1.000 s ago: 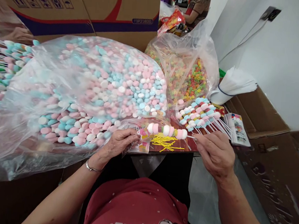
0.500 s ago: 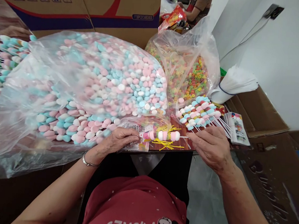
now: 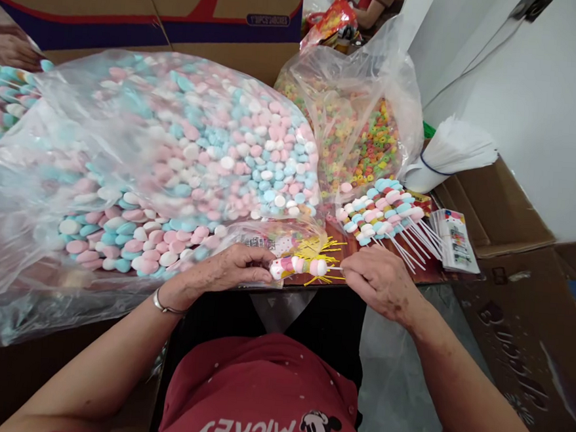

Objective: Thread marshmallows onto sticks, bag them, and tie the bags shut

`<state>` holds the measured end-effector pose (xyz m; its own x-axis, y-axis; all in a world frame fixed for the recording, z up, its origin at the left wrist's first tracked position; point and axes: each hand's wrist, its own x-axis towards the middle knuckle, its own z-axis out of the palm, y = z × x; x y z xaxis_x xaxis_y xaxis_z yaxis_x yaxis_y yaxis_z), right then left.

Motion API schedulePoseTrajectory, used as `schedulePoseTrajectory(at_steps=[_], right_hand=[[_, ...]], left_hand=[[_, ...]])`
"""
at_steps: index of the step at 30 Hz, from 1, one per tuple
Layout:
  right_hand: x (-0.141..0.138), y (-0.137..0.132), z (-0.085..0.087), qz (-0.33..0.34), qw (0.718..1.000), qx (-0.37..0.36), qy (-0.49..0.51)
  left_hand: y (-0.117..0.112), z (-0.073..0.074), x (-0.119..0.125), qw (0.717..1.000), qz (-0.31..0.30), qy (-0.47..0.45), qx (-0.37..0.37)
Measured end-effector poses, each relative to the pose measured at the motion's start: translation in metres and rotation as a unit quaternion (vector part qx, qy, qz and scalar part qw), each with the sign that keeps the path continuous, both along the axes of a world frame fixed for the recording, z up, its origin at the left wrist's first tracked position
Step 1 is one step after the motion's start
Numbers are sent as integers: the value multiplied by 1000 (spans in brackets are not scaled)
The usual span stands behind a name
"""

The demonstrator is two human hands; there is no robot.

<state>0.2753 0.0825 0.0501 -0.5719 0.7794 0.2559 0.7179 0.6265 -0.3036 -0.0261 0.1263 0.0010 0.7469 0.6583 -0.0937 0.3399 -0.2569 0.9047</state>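
Observation:
My right hand (image 3: 379, 280) is closed in a pinch on the stick end of a marshmallow skewer (image 3: 300, 265) of pink and white pieces. The skewer points left, and its tip sits inside a small printed clear sleeve (image 3: 266, 247). My left hand (image 3: 227, 270) is closed on the mouth of that sleeve at the table's near edge. Loose yellow twist ties (image 3: 321, 252) lie just behind the skewer.
A huge clear bag of pink, blue and white marshmallows (image 3: 163, 161) fills the left. A bag of coloured ring candies (image 3: 357, 142) stands behind. Finished skewers (image 3: 381, 216), a stack of printed sleeves (image 3: 454, 241) and a bundle of white sticks (image 3: 445, 154) lie right. Cardboard boxes (image 3: 149, 9) stand behind.
My right hand has pushed the skewer leftward into the sleeve held by my left hand. Fewer marshmallows show outside it. The hands are closer together.

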Motion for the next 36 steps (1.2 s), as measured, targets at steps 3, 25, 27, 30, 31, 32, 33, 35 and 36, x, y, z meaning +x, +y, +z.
schedulePoseTrajectory(at_steps=[3, 25, 27, 30, 31, 32, 33, 35, 36], right_hand=[[0, 3, -4, 5, 996, -89, 19], [-42, -3, -20, 85, 974, -186, -92], [-46, -2, -23, 97, 973, -192, -79], [-43, 2, -21, 111, 981, -150, -54], [-41, 4, -19, 115, 983, -136, -50], [-40, 6, -17, 121, 983, -126, -49], [-40, 8, -14, 129, 983, -119, -54], [-43, 11, -9, 160, 978, -110, -70], [-45, 13, -7, 181, 975, -105, -79]], left_hand=[[-4, 5, 3, 999, -17, 4, -46], [-50, -10, 46, 1000, -13, -21, -6], [-52, -9, 49, 999, 3, -44, -29], [-49, 1, 44, 995, 46, -41, -75], [-48, 6, 41, 994, 51, -24, -96], [-46, 10, 39, 992, 48, -9, -119], [-45, 13, 37, 989, 41, 2, -140], [-44, 18, 35, 984, 25, 2, -175], [-45, 19, 36, 982, 27, -4, -188]])
